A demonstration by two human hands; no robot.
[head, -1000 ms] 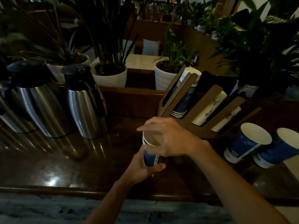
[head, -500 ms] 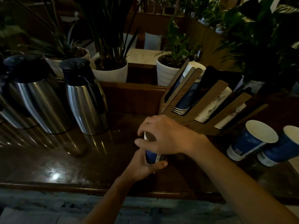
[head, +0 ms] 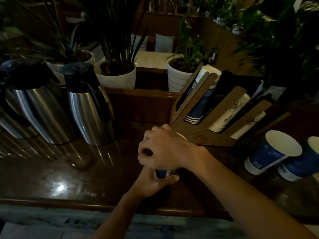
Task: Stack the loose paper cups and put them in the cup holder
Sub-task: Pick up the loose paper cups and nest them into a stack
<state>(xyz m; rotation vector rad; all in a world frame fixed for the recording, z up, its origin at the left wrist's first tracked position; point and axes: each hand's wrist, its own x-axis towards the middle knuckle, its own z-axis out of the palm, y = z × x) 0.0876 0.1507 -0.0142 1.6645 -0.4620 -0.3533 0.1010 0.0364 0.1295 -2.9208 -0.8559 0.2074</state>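
At the counter's middle, both my hands hold one blue paper cup stack (head: 163, 173). My left hand (head: 153, 182) grips its base from below. My right hand (head: 160, 150) lies over its top and hides most of it. Behind stands a wooden cup holder (head: 198, 133) with slanted slots. A stack of blue cups (head: 198, 107) fills its left slot, and white cups (head: 229, 114) fill the slots beside it. Two loose blue cups stand at the right, one nearer (head: 271, 152) and one at the frame edge (head: 300, 163).
Two steel thermos jugs (head: 88, 107) (head: 32, 107) stand at the left on the dark wooden counter (head: 69, 180). White plant pots (head: 119, 78) line the ledge behind. The counter's front edge runs just below my wrists.
My right hand has pressed down over the cup's top, covering the rim that showed before. The camera has moved slightly closer.
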